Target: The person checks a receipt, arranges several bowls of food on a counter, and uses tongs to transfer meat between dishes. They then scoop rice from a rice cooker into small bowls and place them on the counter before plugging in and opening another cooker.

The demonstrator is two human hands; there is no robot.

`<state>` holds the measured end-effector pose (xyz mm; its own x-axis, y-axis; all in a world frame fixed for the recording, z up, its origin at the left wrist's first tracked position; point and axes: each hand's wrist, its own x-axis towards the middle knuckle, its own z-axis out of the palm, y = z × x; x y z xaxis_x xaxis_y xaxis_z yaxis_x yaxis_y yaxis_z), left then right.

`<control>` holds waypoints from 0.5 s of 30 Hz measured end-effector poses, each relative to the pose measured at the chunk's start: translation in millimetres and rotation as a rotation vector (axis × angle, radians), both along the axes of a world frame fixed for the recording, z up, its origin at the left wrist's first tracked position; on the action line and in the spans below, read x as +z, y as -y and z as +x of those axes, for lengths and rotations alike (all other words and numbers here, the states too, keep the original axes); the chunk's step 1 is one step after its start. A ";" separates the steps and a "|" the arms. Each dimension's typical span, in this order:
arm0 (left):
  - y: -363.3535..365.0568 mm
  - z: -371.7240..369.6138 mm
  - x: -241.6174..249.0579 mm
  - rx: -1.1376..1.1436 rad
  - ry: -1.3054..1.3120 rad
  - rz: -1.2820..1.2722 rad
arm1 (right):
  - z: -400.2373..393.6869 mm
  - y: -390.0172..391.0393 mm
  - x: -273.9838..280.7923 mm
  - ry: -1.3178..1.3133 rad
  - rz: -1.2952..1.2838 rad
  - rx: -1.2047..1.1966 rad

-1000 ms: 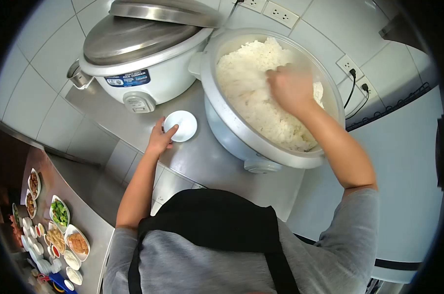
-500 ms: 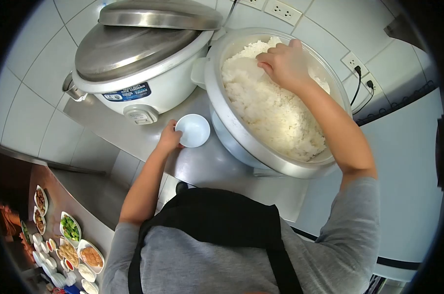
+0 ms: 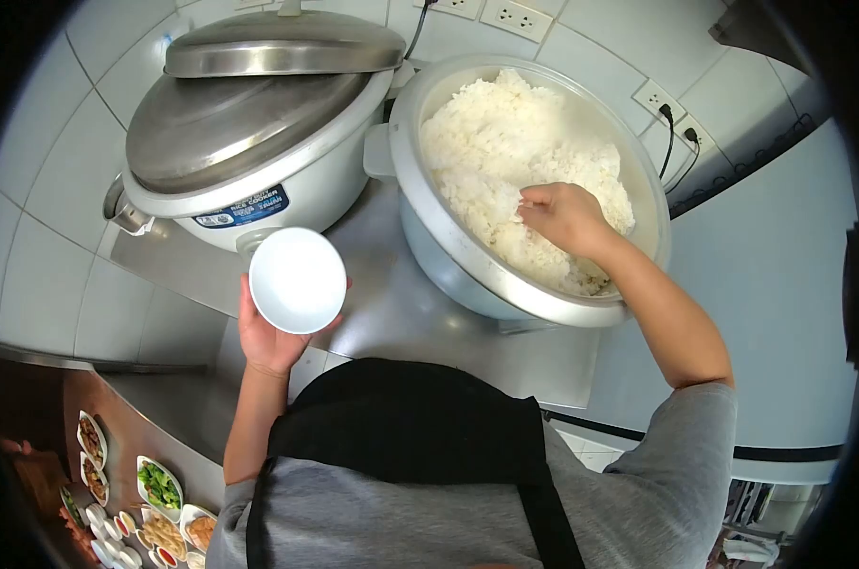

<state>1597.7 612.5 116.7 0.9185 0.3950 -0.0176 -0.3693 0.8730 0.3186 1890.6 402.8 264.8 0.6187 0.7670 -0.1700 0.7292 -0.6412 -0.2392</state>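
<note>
My left hand [image 3: 270, 334] is wrapped around a small white bowl [image 3: 298, 282] from below and the sides. Its smooth inside faces up and looks bare. Over the large open rice cooker [image 3: 412, 194], my right hand [image 3: 564, 218] is closed, fingertips low against the heaped white rice [image 3: 501, 123]. Whatever those fingers pinch blends in with the rice, so I cannot make it out.
A second rice cooker [image 3: 259, 204] stands at left with metal lids [image 3: 287, 43] on top. Both cookers sit on a steel counter [image 3: 448, 337]. Plugs [image 3: 666, 112] hang from wall sockets. Several filled dishes [image 3: 159, 486] stand lower left.
My left hand has lifted the bowl off the counter area and moved it left, nearer to me. My right hand has come from the cooker's far side toward its near side.
</note>
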 end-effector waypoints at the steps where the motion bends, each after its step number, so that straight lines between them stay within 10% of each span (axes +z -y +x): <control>1: -2.7 5.8 11.3 0.034 0.001 0.043 | 6.0 3.9 -3.3 -0.067 0.019 0.014; 6: 1.0 62.5 114.8 -0.026 0.026 0.427 | 58.1 31.2 -2.1 -0.317 0.231 -0.038; 15: 76.2 232.0 164.5 -0.095 -0.107 0.304 | 36.6 6.1 98.7 1.027 0.302 0.034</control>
